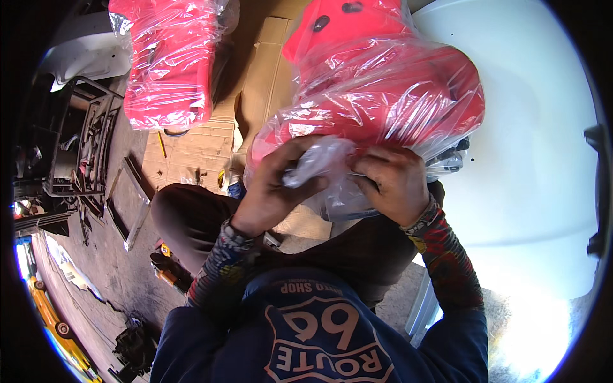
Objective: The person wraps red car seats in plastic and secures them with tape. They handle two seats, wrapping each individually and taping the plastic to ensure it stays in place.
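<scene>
- At the far left lower edge stood a yellow vehicle (57,329) with dark wheels.
- Above it, a rack of dark metal frames (80,143) stood near a white curved shell (89,57).
- Just right of the rack, a metal frame (128,207) lay on the grey floor (121,268).
- Further right, a smaller red piece (169,70) in clear wrapping lay at the top, with a thin yellow stick (162,145) below it on the flattened cardboard (198,150).
- Lower down, near the person's knee, a yellow-and-black tool (169,268) lay on the floor.
- A roll of tape (223,179) sat on the cardboard, left of the left hand.
- The left hand (276,182) was closed on a bunch of clear plastic (325,156), gathered between its thumb and fingers.
- The large red piece (396,89), wrapped in the same kind of film, lay in front of the person, right of the smaller one, its near end behind both hands; two black ovals showed near its top.
- The right hand (396,182) pinched the plastic with bent fingers and thumb; their exact contact was partly hidden.
- At the far right, a broad white panel (520,140) stretched beside the large red piece.
</scene>
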`<action>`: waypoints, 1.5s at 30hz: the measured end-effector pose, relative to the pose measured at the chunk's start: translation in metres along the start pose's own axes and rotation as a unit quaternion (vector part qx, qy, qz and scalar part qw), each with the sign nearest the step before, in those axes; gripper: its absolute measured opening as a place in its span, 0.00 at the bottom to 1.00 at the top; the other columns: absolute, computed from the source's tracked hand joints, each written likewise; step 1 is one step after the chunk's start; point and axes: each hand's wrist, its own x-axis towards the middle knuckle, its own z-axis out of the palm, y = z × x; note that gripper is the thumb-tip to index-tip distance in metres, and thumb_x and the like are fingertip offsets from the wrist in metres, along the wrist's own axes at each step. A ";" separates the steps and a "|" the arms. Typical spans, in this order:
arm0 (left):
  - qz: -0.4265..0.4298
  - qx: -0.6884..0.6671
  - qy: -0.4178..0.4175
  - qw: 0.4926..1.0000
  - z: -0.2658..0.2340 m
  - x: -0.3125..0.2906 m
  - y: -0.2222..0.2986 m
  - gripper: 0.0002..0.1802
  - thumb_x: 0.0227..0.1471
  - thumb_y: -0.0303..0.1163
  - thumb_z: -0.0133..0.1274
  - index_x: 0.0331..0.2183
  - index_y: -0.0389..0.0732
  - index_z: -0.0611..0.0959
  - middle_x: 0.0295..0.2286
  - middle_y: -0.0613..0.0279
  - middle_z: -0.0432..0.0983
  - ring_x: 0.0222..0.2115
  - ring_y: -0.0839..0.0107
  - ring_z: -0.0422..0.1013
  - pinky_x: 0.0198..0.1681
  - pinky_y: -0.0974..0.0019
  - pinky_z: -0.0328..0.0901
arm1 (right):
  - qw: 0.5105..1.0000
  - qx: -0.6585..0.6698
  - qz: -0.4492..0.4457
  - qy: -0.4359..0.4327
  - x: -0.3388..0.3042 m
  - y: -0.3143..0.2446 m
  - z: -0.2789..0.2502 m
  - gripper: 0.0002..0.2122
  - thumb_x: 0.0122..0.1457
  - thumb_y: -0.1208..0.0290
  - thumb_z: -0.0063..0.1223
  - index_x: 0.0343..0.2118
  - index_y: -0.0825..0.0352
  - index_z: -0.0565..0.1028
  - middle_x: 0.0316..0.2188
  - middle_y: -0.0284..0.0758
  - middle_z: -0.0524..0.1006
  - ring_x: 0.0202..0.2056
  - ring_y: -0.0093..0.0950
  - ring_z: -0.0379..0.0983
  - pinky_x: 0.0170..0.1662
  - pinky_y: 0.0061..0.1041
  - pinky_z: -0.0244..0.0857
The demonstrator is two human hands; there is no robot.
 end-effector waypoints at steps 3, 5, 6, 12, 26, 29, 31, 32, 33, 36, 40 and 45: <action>0.000 0.018 -0.021 1.000 0.019 0.026 -0.006 0.18 0.52 0.24 0.64 0.45 0.37 0.79 0.36 0.68 0.78 0.38 0.79 0.72 0.46 0.73 0.67 | 0.999 0.017 0.034 0.032 0.000 -0.005 0.003 0.07 0.44 0.75 0.62 0.29 0.64 0.79 0.28 0.37 0.78 0.31 0.38 0.76 0.34 0.35 0.70; -0.029 0.054 -0.021 0.998 0.023 0.035 -0.006 0.15 0.53 0.24 0.63 0.43 0.37 0.80 0.36 0.67 0.78 0.38 0.80 0.72 0.44 0.73 0.67 | 0.996 0.047 0.070 0.033 0.001 -0.007 0.005 0.07 0.45 0.72 0.61 0.28 0.64 0.78 0.26 0.37 0.77 0.31 0.40 0.76 0.34 0.39 0.70; -0.037 0.059 0.003 0.998 0.029 0.037 -0.006 0.15 0.52 0.23 0.63 0.43 0.36 0.80 0.36 0.67 0.78 0.38 0.80 0.72 0.44 0.73 0.67 | 0.995 0.046 0.081 0.035 0.001 -0.008 0.006 0.09 0.45 0.72 0.62 0.31 0.64 0.78 0.26 0.37 0.77 0.30 0.40 0.77 0.34 0.39 0.70; -0.147 0.067 0.068 0.985 0.040 0.036 0.009 0.16 0.53 0.18 0.56 0.46 0.34 0.78 0.41 0.59 0.78 0.44 0.74 0.73 0.48 0.70 0.68 | 0.958 0.202 0.184 0.081 -0.005 -0.015 0.003 0.26 0.44 0.75 0.65 0.49 0.63 0.70 0.25 0.39 0.77 0.29 0.40 0.79 0.32 0.37 0.73; -0.023 -0.071 -0.074 0.994 0.022 0.004 -0.032 0.38 0.55 0.12 0.41 0.66 0.42 0.56 0.56 0.56 0.64 0.54 0.71 0.65 0.51 0.70 0.64 | 0.988 -0.108 0.045 -0.103 -0.018 -0.040 0.012 0.37 0.45 0.48 0.67 0.56 0.67 0.73 0.50 0.39 0.74 0.46 0.39 0.71 0.49 0.39 0.68; -0.103 0.045 -0.069 0.991 -0.013 0.004 -0.030 0.23 0.60 0.18 0.44 0.57 0.38 0.70 0.47 0.57 0.75 0.46 0.72 0.72 0.47 0.69 0.68 | 0.966 -0.180 0.069 -0.173 -0.023 -0.043 0.011 0.38 0.46 0.44 0.64 0.55 0.69 0.73 0.49 0.40 0.75 0.45 0.40 0.70 0.51 0.40 0.65; -0.132 -0.070 0.029 0.988 -0.046 0.006 -0.028 0.12 0.62 0.23 0.47 0.46 0.34 0.80 0.33 0.60 0.81 0.35 0.73 0.77 0.43 0.69 0.70 | 0.952 -0.182 0.084 -0.229 -0.020 -0.041 0.011 0.37 0.44 0.49 0.68 0.54 0.69 0.73 0.49 0.40 0.75 0.47 0.41 0.70 0.53 0.41 0.64; -0.135 0.027 0.089 0.986 -0.074 0.003 -0.024 0.13 0.62 0.22 0.47 0.48 0.34 0.79 0.34 0.57 0.81 0.36 0.72 0.77 0.43 0.69 0.70 | 0.943 -0.198 0.083 -0.254 -0.018 -0.040 0.011 0.37 0.43 0.50 0.69 0.54 0.69 0.72 0.49 0.40 0.75 0.47 0.41 0.70 0.53 0.41 0.64; -0.125 0.034 0.151 0.980 -0.099 0.002 -0.019 0.13 0.62 0.23 0.47 0.47 0.34 0.79 0.34 0.55 0.82 0.36 0.72 0.77 0.41 0.69 0.70 | 0.931 -0.214 0.086 -0.284 -0.014 -0.040 0.012 0.36 0.43 0.52 0.70 0.54 0.69 0.72 0.49 0.40 0.75 0.47 0.41 0.70 0.53 0.41 0.63; -0.129 0.111 0.244 0.955 -0.181 -0.017 0.011 0.16 0.63 0.29 0.47 0.49 0.36 0.79 0.36 0.57 0.82 0.36 0.71 0.77 0.40 0.69 0.69 | 0.912 -0.179 0.116 -0.351 -0.002 -0.042 0.012 0.35 0.43 0.57 0.70 0.54 0.68 0.71 0.49 0.40 0.76 0.49 0.41 0.70 0.55 0.41 0.62; -0.140 0.127 0.295 0.937 -0.266 -0.051 0.006 0.18 0.65 0.36 0.47 0.51 0.37 0.79 0.39 0.58 0.81 0.38 0.72 0.77 0.40 0.68 0.70 | 0.894 -0.164 0.126 -0.397 0.012 -0.050 0.010 0.35 0.46 0.59 0.69 0.57 0.69 0.69 0.51 0.42 0.76 0.49 0.43 0.71 0.55 0.42 0.60; -0.320 0.169 0.294 0.885 -0.336 -0.089 -0.208 0.19 0.58 0.37 0.56 0.49 0.39 0.80 0.37 0.56 0.82 0.38 0.68 0.78 0.39 0.65 0.71 | 0.860 -0.140 0.194 -0.451 0.023 -0.052 0.012 0.37 0.47 0.58 0.68 0.59 0.70 0.66 0.53 0.46 0.75 0.49 0.46 0.70 0.55 0.44 0.59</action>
